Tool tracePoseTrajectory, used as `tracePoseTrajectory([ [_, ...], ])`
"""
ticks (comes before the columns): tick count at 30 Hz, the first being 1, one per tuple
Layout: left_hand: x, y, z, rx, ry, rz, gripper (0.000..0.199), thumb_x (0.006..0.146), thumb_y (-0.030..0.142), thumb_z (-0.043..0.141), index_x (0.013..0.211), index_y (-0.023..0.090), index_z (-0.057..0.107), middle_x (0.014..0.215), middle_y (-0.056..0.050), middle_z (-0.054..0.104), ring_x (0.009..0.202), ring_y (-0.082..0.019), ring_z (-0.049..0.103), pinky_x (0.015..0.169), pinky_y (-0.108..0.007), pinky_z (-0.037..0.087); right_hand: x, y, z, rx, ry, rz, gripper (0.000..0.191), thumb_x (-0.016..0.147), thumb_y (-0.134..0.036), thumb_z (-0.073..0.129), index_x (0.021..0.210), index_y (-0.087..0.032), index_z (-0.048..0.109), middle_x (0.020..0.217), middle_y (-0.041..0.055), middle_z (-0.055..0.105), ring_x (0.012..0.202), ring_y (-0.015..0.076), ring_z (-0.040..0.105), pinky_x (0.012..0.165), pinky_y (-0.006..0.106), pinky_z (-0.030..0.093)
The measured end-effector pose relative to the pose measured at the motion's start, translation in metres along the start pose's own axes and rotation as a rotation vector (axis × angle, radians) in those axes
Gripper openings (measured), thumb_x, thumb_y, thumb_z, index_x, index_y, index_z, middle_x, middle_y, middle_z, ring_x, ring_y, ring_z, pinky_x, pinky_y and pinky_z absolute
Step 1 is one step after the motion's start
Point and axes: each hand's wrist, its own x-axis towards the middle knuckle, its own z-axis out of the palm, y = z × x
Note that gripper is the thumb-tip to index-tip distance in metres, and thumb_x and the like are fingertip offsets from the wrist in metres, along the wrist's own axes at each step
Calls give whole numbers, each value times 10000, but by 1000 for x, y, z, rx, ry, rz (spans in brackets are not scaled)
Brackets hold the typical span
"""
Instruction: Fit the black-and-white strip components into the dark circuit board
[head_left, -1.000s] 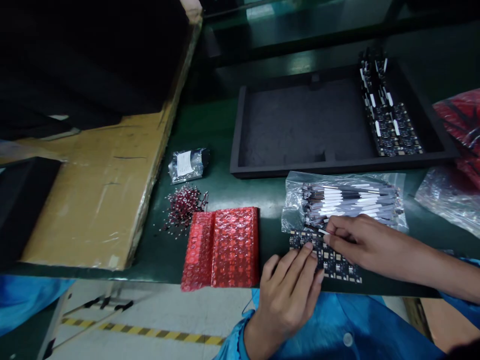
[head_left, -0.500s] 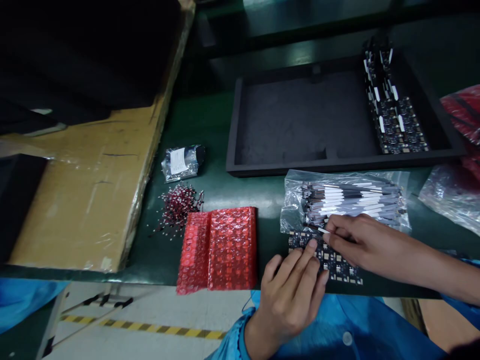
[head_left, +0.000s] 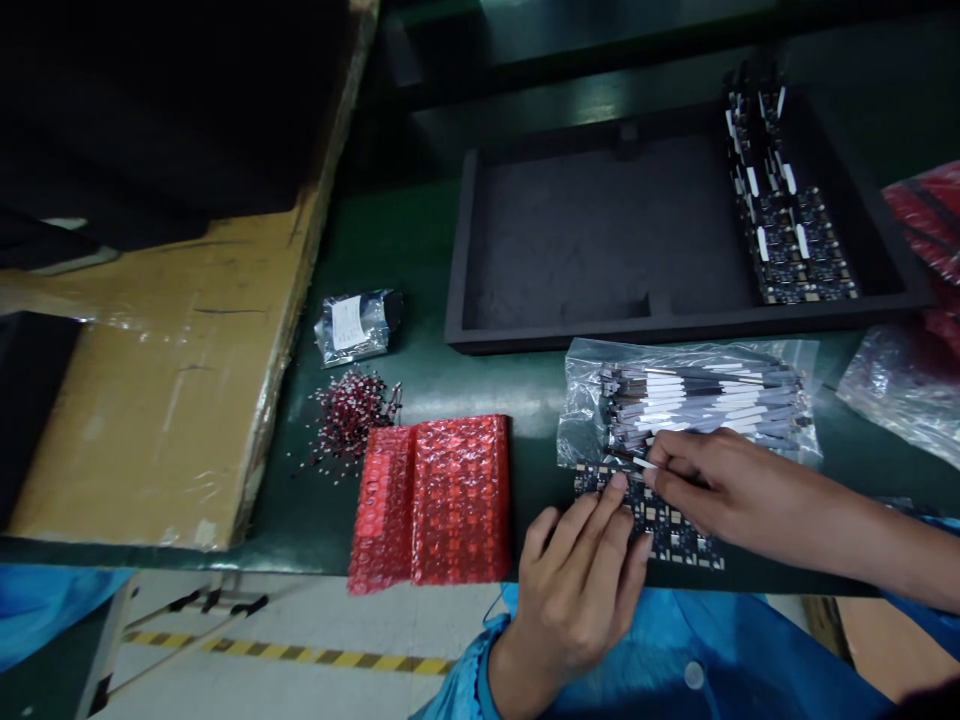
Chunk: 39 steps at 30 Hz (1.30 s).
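Note:
A dark circuit board panel point(head_left: 679, 532) lies flat at the bench's front edge, partly covered by my hands. My left hand point(head_left: 581, 570) rests over its left side, fingers stretched out and one fingertip touching the board. Above the panel's upper edge, my right hand point(head_left: 694, 475) pinches a thin dark cable with a white tag point(head_left: 641, 463) between thumb and forefinger. Just behind lies a clear plastic bag point(head_left: 581, 390) with many similar cables point(head_left: 697, 400), their white tags showing. Whether the cable's end touches the board is too small to tell.
A black foam tray point(head_left: 555, 335) stands behind, with rows of boards carrying white-tagged cables point(head_left: 802, 250) on its right side. To the left lie red bubble wrap point(head_left: 461, 500), a pile of small red-and-black wires point(head_left: 349, 415), a silver bag point(head_left: 356, 328) and a large cardboard sheet point(head_left: 165, 400).
My left hand has shifted very slightly left on the board. The right hand keeps its pinch on the cable in nearly the same spot; the view has moved a little.

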Motion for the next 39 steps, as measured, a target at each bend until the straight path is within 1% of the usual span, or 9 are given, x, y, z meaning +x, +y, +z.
tracePoseTrajectory([
  [7,-1,0,-1,5,-4,4,203,973,399,553,1063,261,672,1298,73,655,1060,-93,683,908,-307,448,1,0,1,-18,20,-18,270,1020,-389,458,780,-267,478,560,-85,478,519,151,485,506,282,283],
  [11,0,0,0,8,-8,3,199,968,394,559,1072,266,670,1283,69,665,1057,-104,683,901,-315,458,1,2,1,-17,1,-7,281,1017,-410,470,777,-266,480,553,-86,478,506,148,480,495,283,278],
  [18,1,2,0,27,-15,1,207,967,393,569,1077,252,674,1275,51,672,1052,-102,687,922,-305,441,0,3,1,0,14,-12,223,990,-369,523,797,-259,509,552,-84,495,517,148,489,509,280,276],
  [23,0,2,1,13,-9,-10,213,952,389,588,1078,243,680,1259,44,683,1036,-107,693,918,-312,458,0,3,2,2,10,-26,212,1006,-365,502,828,-254,533,581,-75,523,540,154,523,523,284,279],
  [26,-1,2,2,11,-4,-8,214,955,388,583,1076,240,680,1247,38,692,1034,-110,691,913,-314,459,1,3,2,-5,20,-36,214,1000,-359,510,813,-256,521,580,-76,513,543,153,513,524,282,275],
  [29,-1,1,2,9,-8,-8,215,963,394,575,1074,241,677,1263,46,681,1036,-109,693,905,-314,463,2,2,1,2,0,-20,208,989,-346,519,801,-258,501,578,-80,497,536,149,496,514,276,268],
  [34,-1,1,2,6,-5,-7,208,948,395,592,1091,266,670,1276,58,672,1039,-125,698,877,-326,489,1,-1,-1,11,-4,-19,210,981,-332,523,787,-259,492,560,-86,462,517,143,457,502,275,255],
  [39,-1,1,2,5,-9,-10,202,957,392,581,1080,262,673,1274,66,673,1033,-119,697,887,-324,481,1,1,-1,29,0,-32,200,977,-315,531,788,-260,498,559,-88,467,520,139,451,510,272,260],
])
